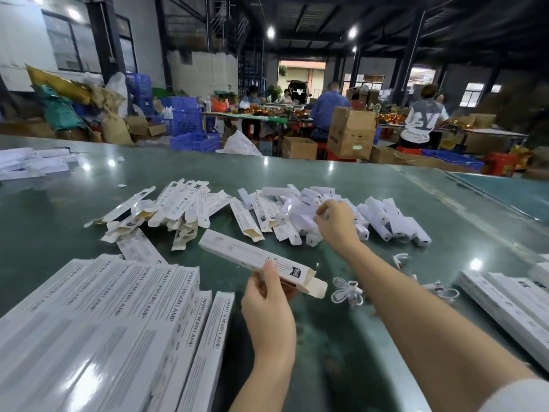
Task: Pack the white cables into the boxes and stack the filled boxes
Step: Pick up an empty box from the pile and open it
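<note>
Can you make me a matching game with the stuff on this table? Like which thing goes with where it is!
Things:
1. open box
2. coiled cable
3. stacked boxes
4. small white pile

Places:
A. near left of the table
B. under the right hand
C. held by the left hand
D. lying loose between the two arms

Pairs: 1-C, 2-D, 3-A, 4-B

Glossy green table (386, 185) bears stacked boxes (104, 322), loose cartons (178, 206) and coiled cables (347, 291).
</note>
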`<act>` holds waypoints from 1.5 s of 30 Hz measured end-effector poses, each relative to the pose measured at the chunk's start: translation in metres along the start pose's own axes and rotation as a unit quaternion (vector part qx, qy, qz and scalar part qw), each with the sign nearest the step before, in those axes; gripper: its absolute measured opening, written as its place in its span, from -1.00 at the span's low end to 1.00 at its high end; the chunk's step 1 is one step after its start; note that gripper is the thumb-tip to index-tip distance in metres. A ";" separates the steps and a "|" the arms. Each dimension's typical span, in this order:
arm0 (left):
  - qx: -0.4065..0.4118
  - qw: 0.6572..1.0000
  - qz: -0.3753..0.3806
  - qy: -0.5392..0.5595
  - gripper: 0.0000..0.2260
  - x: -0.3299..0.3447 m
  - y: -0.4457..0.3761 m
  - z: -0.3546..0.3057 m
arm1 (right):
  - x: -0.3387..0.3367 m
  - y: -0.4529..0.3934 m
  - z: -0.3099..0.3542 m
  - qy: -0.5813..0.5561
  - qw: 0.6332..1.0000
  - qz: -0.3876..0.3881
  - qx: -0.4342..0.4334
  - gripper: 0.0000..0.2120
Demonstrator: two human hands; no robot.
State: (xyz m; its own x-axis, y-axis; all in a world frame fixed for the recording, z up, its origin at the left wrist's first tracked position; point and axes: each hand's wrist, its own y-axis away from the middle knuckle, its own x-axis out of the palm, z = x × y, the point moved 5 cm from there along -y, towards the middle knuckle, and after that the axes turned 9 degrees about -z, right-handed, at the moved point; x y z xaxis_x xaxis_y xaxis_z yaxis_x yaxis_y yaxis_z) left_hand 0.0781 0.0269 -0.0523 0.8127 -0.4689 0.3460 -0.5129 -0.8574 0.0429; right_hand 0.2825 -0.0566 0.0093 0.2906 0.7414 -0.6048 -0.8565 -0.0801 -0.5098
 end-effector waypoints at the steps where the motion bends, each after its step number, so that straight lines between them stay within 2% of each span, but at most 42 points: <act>1: -0.003 1.000 0.000 0.001 -0.73 0.000 -0.001 0.000 | -0.011 0.004 0.000 -0.043 0.998 -0.036 0.012 -0.93; 3: -0.013 1.000 0.002 0.004 -0.74 0.000 -0.002 0.001 | -0.032 0.017 -0.001 -0.135 0.987 -0.071 0.055 -0.89; 5: -0.018 1.000 0.008 -0.001 -0.74 0.000 -0.002 0.002 | -0.049 0.037 -0.005 -0.224 0.967 -0.057 0.110 -0.90; 7: -0.015 1.000 0.006 -0.019 -0.73 -0.001 -0.003 0.002 | -0.063 0.063 -0.006 -0.322 0.933 -0.025 0.159 -0.88; 9: -0.030 1.000 0.008 -0.003 -0.74 -0.001 -0.004 0.001 | -0.078 0.090 -0.007 -0.406 0.891 -0.011 0.202 -0.78; 12: -0.056 0.998 0.022 0.024 -0.77 0.002 -0.003 0.001 | -0.099 0.128 -0.012 -0.455 0.854 -0.019 0.250 -0.68; 14: -0.065 0.997 0.027 0.031 -0.75 0.002 -0.003 0.001 | -0.110 0.149 -0.016 -0.457 0.845 -0.024 0.276 -0.63; 24: -0.117 0.984 0.061 0.118 -0.80 0.000 -0.006 -0.004 | -0.106 0.170 -0.020 -0.422 0.851 0.019 0.313 -0.64; 28: -0.119 0.983 0.082 0.111 -0.82 0.002 -0.005 -0.003 | -0.104 0.170 -0.026 -0.395 0.860 0.035 0.321 -0.70; 31: -0.104 0.983 0.119 0.090 -0.81 0.006 -0.003 -0.005 | -0.106 0.170 -0.029 -0.377 0.864 0.046 0.331 -0.72; 38: -0.093 0.966 0.232 0.069 -0.82 0.019 0.014 -0.008 | -0.116 0.167 -0.034 -0.404 0.838 0.025 0.365 -0.68; 42: -0.151 0.956 0.219 0.127 -0.82 0.019 0.013 -0.009 | -0.117 0.163 -0.018 -0.454 0.842 0.013 0.292 -0.68; 45: -0.198 0.948 0.203 0.145 -0.81 0.019 0.011 -0.006 | -0.118 0.165 0.000 -0.433 0.885 0.007 0.170 -0.73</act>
State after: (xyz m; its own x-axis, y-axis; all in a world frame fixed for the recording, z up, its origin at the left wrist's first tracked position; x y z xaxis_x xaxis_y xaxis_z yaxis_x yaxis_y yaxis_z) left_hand 0.0860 0.0099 -0.0394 0.4458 -0.6161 0.6494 -0.8771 -0.4457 0.1792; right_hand 0.1064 -0.1573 -0.0035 -0.0301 0.9865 0.1612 -0.9789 0.0035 -0.2041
